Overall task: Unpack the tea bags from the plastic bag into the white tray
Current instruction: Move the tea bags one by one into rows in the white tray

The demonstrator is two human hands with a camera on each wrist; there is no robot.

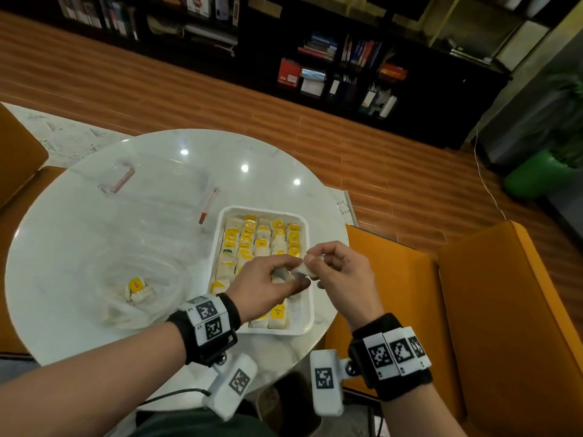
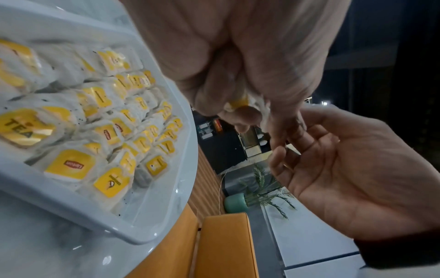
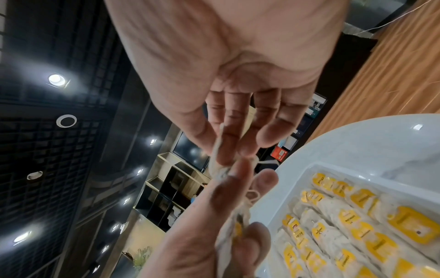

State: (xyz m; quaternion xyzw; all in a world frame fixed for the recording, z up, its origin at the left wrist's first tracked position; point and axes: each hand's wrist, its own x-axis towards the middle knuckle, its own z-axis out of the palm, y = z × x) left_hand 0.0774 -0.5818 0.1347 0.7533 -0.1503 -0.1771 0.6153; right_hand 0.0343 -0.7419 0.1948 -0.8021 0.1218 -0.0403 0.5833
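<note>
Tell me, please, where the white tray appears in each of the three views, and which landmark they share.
Head: white tray at centre, on the round table, partly behind both hands.
Left wrist: it fills the left side.
Right wrist: lower right corner.
Shared landmark: the yellow-tagged tea bags in rows inside it.

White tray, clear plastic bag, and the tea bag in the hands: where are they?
white plastic tray [image 1: 307,313], head view, bare near-right rim.
clear plastic bag [image 1: 104,272], head view, crumpled clear film.
white tea bag [image 1: 303,269], head view, paper between both hands.
</note>
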